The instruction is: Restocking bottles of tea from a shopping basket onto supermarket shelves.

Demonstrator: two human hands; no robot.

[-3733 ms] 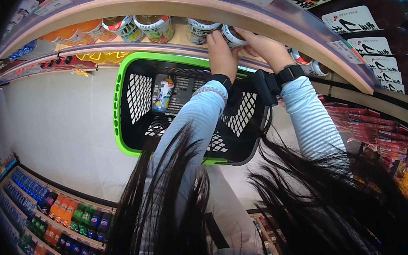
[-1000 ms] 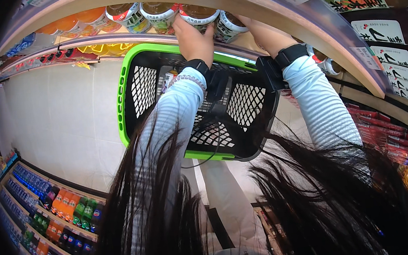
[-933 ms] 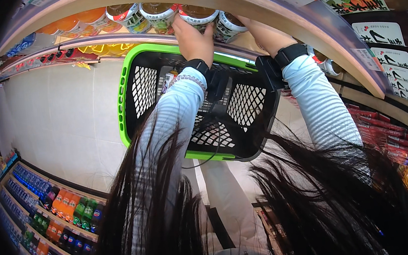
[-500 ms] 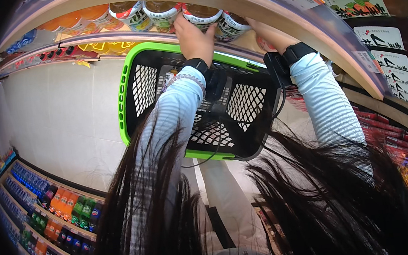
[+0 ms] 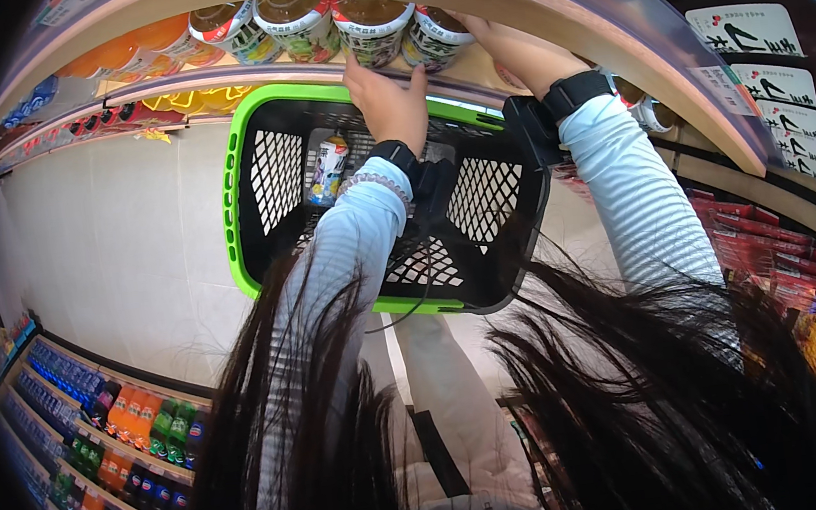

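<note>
Well left of both hands, orange drinks (image 5: 118,54) line the shelf (image 5: 470,71). Just left of the left hand (image 5: 386,103), 1 bottle (image 5: 328,169) lies in the black, green-rimmed basket (image 5: 235,189); nothing else shows inside, though the left forearm hides part of it. Beyond the hands, cup 1 (image 5: 239,38), cup 2 (image 5: 299,32), cup 3 (image 5: 373,33) and cup 4 (image 5: 435,38) stand in a row on the shelf, none lifted out, so work on this row looks unfinished. The left hand is partly open, thumb and forefinger spread before cup 3, perhaps touching its base but apparently not gripping it. The right hand (image 5: 513,49) reaches to the right side of cup 4, seemingly touching; its fingers are partly hidden by the upper board (image 5: 568,20), so I cannot tell how wide they are.
</note>
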